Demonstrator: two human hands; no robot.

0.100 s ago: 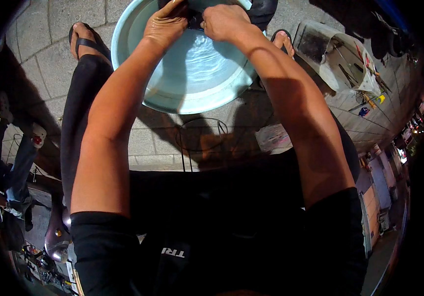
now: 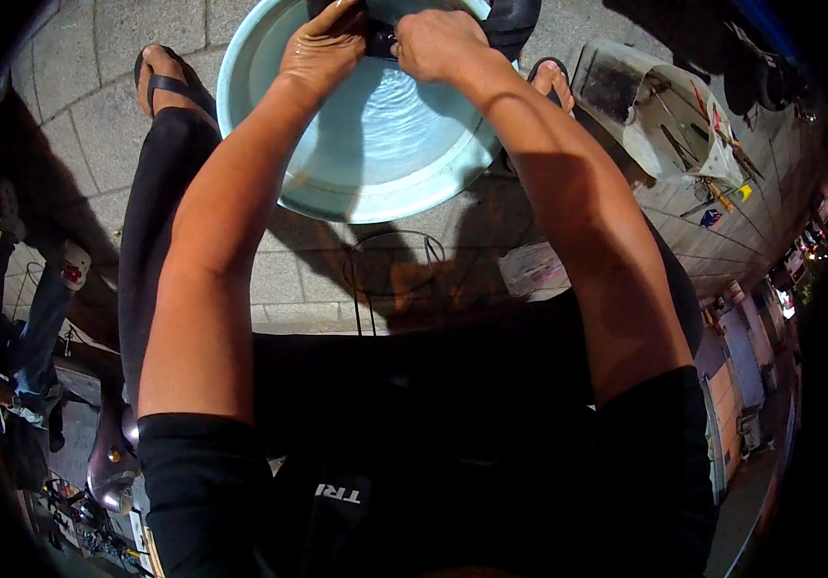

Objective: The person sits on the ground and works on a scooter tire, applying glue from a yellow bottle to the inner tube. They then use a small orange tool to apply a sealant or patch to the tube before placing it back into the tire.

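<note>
Gripping black tube (image 2: 513, 27) over far part of basin (image 2: 375, 213) with closely curled fingers of left hand (image 2: 327, 48) and clenched right hand (image 2: 441, 44). Cannot make out most fingertips. Noted more tube past basin's right rim.

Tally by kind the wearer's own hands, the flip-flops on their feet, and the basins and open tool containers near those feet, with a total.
Bare hands, left hand and right hand: 2
Black flip-flops: 2
Pale blue basin: 1
Whitish tool container: 1
Total: 6
</note>
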